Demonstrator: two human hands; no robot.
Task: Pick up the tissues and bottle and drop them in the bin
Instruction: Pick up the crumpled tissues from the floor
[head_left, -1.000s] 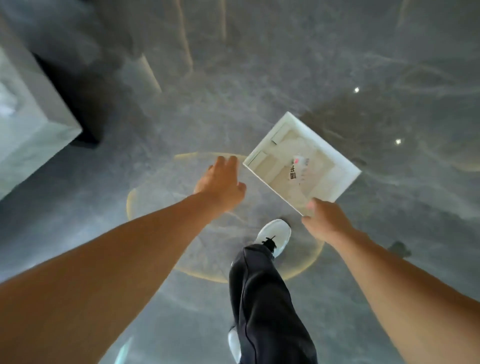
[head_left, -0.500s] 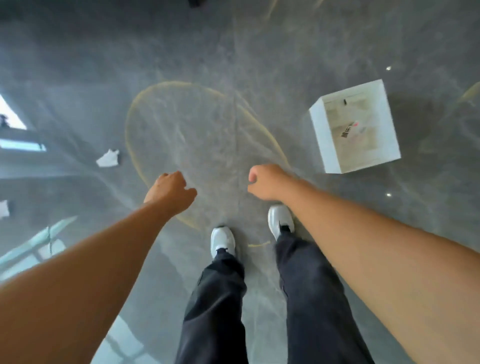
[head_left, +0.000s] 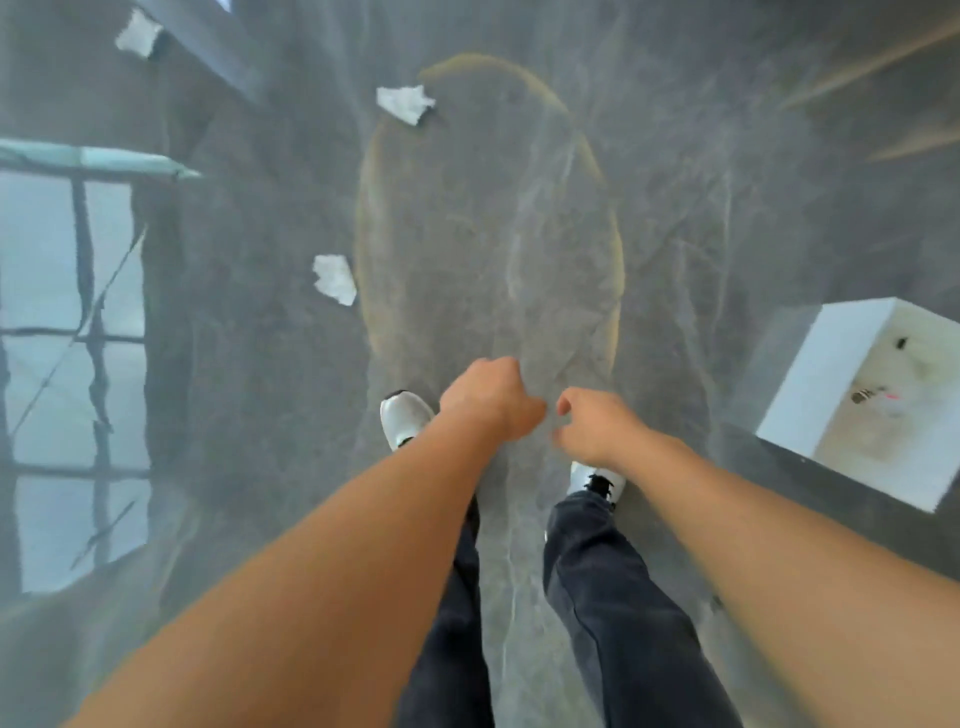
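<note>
Since the earlier frame the view has turned: the bin now sits at the right edge of the frame instead of the upper right, and three tissues are visible rather than two. The bin holds the bottle and pale material, so part of the task appears done. Remaining items lie on the floor: one tissue at centre left, a second tissue at upper centre, a third tissue at upper left. The left hand and right hand hang close together at frame centre, apart from all tissues. Both sets of fingers are loosely curled and hold nothing. Judgement: the nearest tissue is the next pick.
</note>
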